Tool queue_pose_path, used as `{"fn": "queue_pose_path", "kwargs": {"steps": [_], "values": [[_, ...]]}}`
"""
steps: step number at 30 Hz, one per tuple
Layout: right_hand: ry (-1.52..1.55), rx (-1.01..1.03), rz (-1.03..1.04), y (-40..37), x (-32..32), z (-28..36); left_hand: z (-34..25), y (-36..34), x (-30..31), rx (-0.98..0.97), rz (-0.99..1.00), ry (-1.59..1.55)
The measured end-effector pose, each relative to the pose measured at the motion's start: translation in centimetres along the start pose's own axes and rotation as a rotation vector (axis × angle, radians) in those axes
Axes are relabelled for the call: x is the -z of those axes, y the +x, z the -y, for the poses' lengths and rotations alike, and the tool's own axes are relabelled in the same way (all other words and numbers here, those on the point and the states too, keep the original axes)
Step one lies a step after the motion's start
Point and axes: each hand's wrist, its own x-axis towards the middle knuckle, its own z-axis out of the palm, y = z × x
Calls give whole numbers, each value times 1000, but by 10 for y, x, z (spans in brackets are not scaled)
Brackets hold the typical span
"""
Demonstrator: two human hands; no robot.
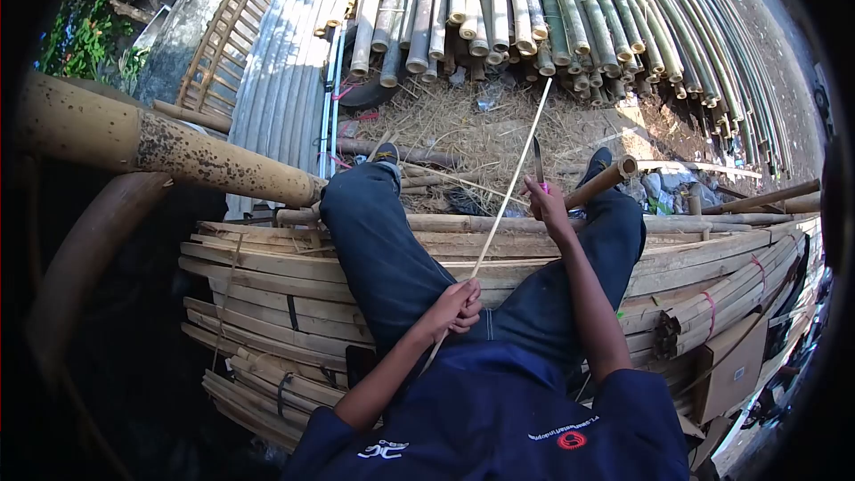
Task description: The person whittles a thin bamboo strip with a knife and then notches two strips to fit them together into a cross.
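My left hand [456, 307] is closed around a long thin bamboo strip [509, 189] in front of my lap. The strip slants up and away to the right, its far end near the cut ends of the stacked poles; its near end passes below my hand toward my shirt. In my right hand [549, 205], held above my right knee, is a knife [538, 158] with a pinkish handle and the blade pointing up and away. The blade is a little to the right of the strip and looks apart from it.
Long bamboo poles [472, 0] are stacked ahead, ends toward me. Bundled bamboo slats [267, 258] lie under and beside my legs. A thick bamboo pole [205, 151] juts in at left, and a shorter bamboo piece [610, 176] lies by my right knee. Shavings [445, 125] cover the ground.
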Motion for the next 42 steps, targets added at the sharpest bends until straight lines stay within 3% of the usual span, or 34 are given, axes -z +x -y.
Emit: {"fn": "queue_pose_path", "kwargs": {"steps": [1, 2, 5, 11, 14, 17, 21, 23, 24, 25, 27, 28, 29, 31, 36, 39, 41, 42], "values": [[288, -135, 147, -4, -4, 4, 1, 4, 3, -26, -7, -31], [309, -129, 185, -5, -10, 5, 2, 8, 6, -19, -16, -6], [81, -100, 285, -8, -18, 26, 1, 13, 4, -20, -54, 10], [279, -210, 371, 1, -12, 23, 0, 17, 3, -34, -78, 56], [349, -192, 382, 0, -11, 22, -12, 30, 1, -218, -206, 222], [244, -117, 332, -4, -16, 26, -41, 51, -14, -282, -297, 366], [239, -51, 326, -4, -15, 21, -56, 89, 3, -263, -95, 154], [104, -3, 153, -1, -11, 13, -56, 97, 9, -254, -22, -21], [-62, 138, 44, 9, -9, -7, -51, 101, 15, -249, -48, -46], [-58, 135, 39, 9, -8, -9, -48, 103, 17, -243, -48, -42], [-773, 319, 116, 8, -9, -9, -44, 105, 19, -245, -97, -61], [-831, 219, 232, 4, -14, -5, -43, 106, 19, -239, -100, -55], [-825, 217, 227, 2, -20, -4, -42, 107, 19, -248, -116, -36], [-839, 450, 427, -4, -30, -12, -41, 107, 19, -254, -134, -14], [-817, 620, 381, 2, -30, -21, -37, 98, 14, -283, -128, -4], [-869, 608, 213, 0, -27, -17, -41, 92, 6, -303, -124, -28], [-963, 525, 226, 3, -25, -15, -42, 92, 3, -293, -143, -37], [-935, 376, 76, 9, -25, -23, -40, 90, 4, -282, -127, -47]]}}
